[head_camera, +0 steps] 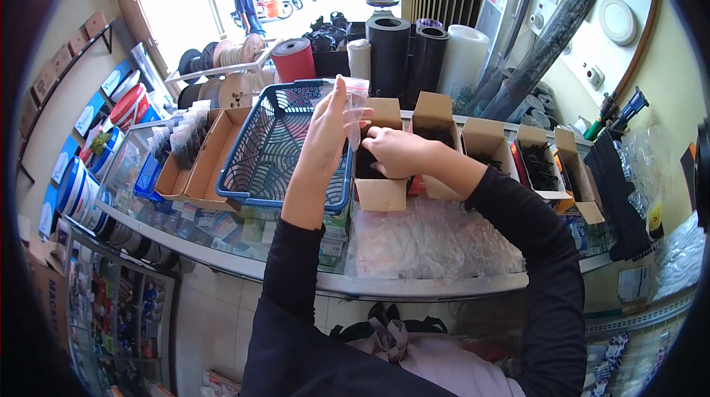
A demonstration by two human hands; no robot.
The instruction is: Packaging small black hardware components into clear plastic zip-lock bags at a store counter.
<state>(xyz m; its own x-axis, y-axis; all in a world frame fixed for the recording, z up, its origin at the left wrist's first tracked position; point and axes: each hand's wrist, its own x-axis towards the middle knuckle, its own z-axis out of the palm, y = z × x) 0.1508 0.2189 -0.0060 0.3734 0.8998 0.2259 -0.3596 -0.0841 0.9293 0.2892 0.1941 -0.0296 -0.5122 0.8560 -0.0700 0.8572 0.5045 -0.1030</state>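
In my left hand [331,125] is a small clear zip bag [355,103], held upright over the right rim of a blue plastic basket [227,175]. My right hand [395,150] reaches into the nearest open cardboard box [381,197], which holds dark small pieces; its fingertips are bent, and whether they grip any piece cannot be told. More open boxes stand to the right, among them one with black screws or similar thin pieces [538,166]. A pile of clear plastic bags [427,241] lies on the glass counter in front of the boxes.
Left of the basket, cardboard trays [213,175] hold filled small bags [186,141] beside a small blue basket [147,178]. Behind stand a red roll [294,64], black rolls [388,53] and a clear plastic roll [465,64]. A person [246,3] stands outside near motorbikes.
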